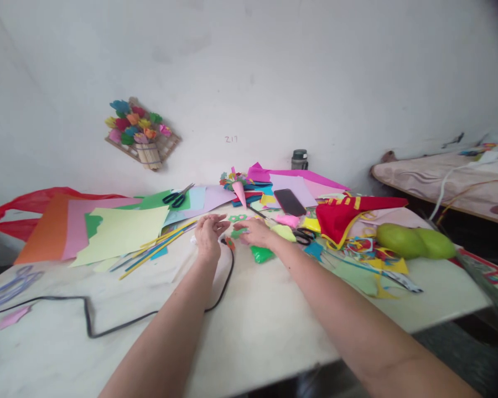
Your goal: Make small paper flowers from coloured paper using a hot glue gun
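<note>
My left hand [209, 235] is raised over the middle of the table, its fingers loosely bent and apart, with nothing visible between them. Across from it, my right hand [255, 231] reaches in with its fingers close together above small paper cutouts; whether a piece is pinched there is hidden. Green paper flowers [237, 218] with pinkish centres lie just beyond the fingertips. Beside my right wrist is a shiny green packet [261, 254]. A black cable [232, 262] ends near my left hand, by a small orange-red piece.
Coloured sheets [120, 235], paper strips [157, 251] and scissors [178, 196] lie left. Behind stands a pink paper cone [239, 193] with flowers, near a phone [289, 202]. At right are more scissors [305, 236], red cloth [336, 221], scraps and green fruit [415, 241].
</note>
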`<state>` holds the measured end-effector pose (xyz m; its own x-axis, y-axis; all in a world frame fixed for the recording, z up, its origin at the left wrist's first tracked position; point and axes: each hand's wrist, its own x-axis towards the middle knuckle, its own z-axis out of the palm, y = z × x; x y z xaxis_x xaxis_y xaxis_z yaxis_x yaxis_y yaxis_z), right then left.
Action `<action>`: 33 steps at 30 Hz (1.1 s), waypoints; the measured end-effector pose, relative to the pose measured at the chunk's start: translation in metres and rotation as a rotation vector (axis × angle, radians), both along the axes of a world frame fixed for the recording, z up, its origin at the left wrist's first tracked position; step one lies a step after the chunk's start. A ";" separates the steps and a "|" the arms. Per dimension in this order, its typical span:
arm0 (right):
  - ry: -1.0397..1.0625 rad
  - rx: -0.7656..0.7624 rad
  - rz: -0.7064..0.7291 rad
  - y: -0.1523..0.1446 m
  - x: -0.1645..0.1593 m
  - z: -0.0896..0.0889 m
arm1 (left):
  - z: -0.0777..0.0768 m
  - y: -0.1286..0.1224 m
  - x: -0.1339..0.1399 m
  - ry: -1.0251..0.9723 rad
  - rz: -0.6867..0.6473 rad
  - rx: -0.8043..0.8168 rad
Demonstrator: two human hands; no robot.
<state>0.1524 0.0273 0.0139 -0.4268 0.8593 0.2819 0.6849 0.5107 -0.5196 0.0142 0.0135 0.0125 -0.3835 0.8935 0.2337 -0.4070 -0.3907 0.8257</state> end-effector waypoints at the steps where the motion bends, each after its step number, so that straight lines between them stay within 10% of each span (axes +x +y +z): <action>1: -0.008 -0.005 0.024 0.000 -0.003 0.000 | 0.000 0.000 0.000 -0.002 -0.011 0.004; 13: -0.035 0.051 0.050 0.002 -0.016 -0.002 | 0.004 -0.004 0.003 -0.014 -0.076 0.014; 25: 0.276 0.049 -0.677 0.026 0.044 0.008 | 0.015 -0.006 -0.004 0.038 0.028 -0.172; 33: 0.245 -0.117 -0.676 0.037 0.036 0.012 | 0.013 -0.005 -0.001 0.078 0.026 -0.165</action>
